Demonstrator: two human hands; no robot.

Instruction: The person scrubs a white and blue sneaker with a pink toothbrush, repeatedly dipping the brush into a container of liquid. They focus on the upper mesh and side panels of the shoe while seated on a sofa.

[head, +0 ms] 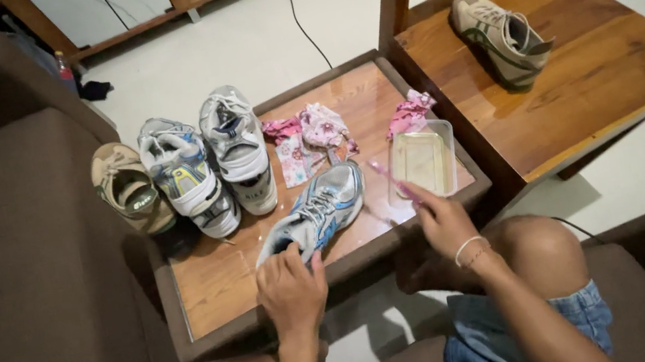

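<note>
Left hand [292, 288] fingers clamped on sneaker [314, 209] heel — right hand [441, 222] fingers pinching, seemingly, a pink toothbrush [393, 181].

A small counter [225, 282] stands between the sofa [10, 262] on the left and a chair [586, 73] on the right. One shoe [318, 208] lies in the middle of the counter. The left hand [293, 288] rests on its near end. A tub [423, 161] sits to the right of that shoe. The right hand [443, 221] is just before the tub and holds a brush [393, 180] over it. Cloths [306, 140] lie behind the shoe, and a rag [409, 113] lies behind the tub. Three shoes [184, 174] sit in a row at the counter's far left. Another shoe [502, 36] lies on the chair.
</note>
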